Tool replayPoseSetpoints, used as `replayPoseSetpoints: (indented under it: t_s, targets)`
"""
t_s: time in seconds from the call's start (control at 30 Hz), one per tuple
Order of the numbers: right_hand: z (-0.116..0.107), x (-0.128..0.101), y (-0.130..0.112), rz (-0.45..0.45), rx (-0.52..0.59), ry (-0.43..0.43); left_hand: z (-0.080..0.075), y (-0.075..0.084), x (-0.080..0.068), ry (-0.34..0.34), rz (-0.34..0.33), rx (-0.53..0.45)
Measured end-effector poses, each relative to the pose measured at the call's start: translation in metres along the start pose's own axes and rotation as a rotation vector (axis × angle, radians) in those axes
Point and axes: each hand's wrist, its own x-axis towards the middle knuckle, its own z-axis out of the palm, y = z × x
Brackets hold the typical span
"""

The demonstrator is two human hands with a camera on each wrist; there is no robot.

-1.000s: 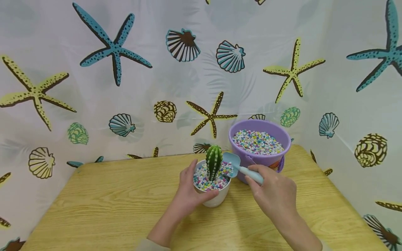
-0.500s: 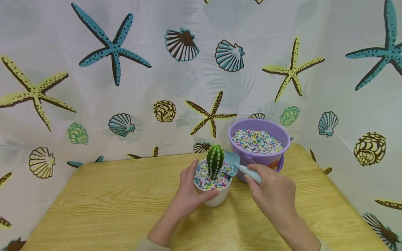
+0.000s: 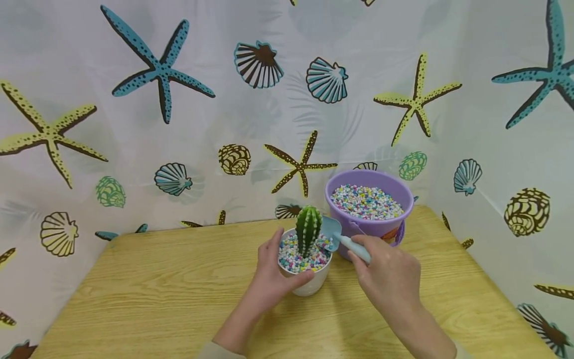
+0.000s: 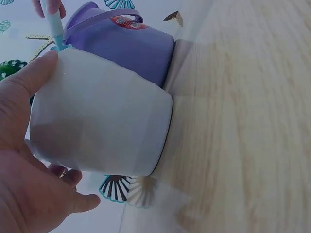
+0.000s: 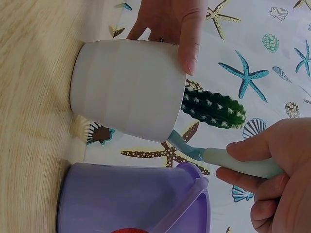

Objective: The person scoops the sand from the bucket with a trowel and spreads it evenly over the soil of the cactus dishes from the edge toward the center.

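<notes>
A green ribbed cactus (image 3: 308, 229) stands in a white pot (image 3: 312, 286) amid multicoloured pellets (image 3: 298, 259). My left hand (image 3: 272, 279) grips the pot from its left, thumb at the near rim and fingers round the far side. In my right hand (image 3: 393, 271) is the pale handle of a light blue toy shovel (image 5: 238, 162), pinched between thumb and fingers. Its blade dips inside the pot's right rim beside the cactus, with some pellets against it. From the left wrist view, the pot (image 4: 102, 116) hides most of the cactus and blade.
Right behind the pot stands a purple bucket (image 3: 369, 227) with many pellets (image 3: 365, 202) in it, its handle hanging down on the right. Both stand on a wooden table (image 3: 179, 289). A curtain (image 3: 202, 129) printed with starfish and shells encloses the back and right.
The cactus has shifted slightly right and leans less. The blade and right hand have moved very slightly; the left hand keeps its grip on the pot.
</notes>
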Motion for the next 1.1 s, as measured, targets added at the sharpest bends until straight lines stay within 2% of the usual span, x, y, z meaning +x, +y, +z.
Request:
replayPoseSetpoints:
  t_s: [0.23, 0.5, 0.73, 0.97, 1.1]
  targets:
    - [0.0005, -0.002, -0.0021, -0.051, -0.022, 0.031, -0.0067, 0.0017, -0.0017, -0.048, 0.011, -0.038]
    - [0.002, -0.0075, -0.0047, -0.106, -0.037, 0.065, -0.0014, 0.0008, -0.0025, -0.014, 0.009, -0.006]
    - [0.0019, -0.0073, -0.0071, -0.126, -0.047, 0.094, -0.0048, -0.0012, -0.0052, -0.091, -0.001, -0.085]
    - [0.0014, -0.0077, -0.0077, -0.136, -0.044, 0.111, 0.0001, 0.0001, -0.0048, -0.026, 0.0, -0.03]
    - [0.0015, -0.0072, -0.0082, -0.135, -0.038, 0.118, -0.0037, 0.0013, -0.0056, -0.073, 0.001, -0.051]
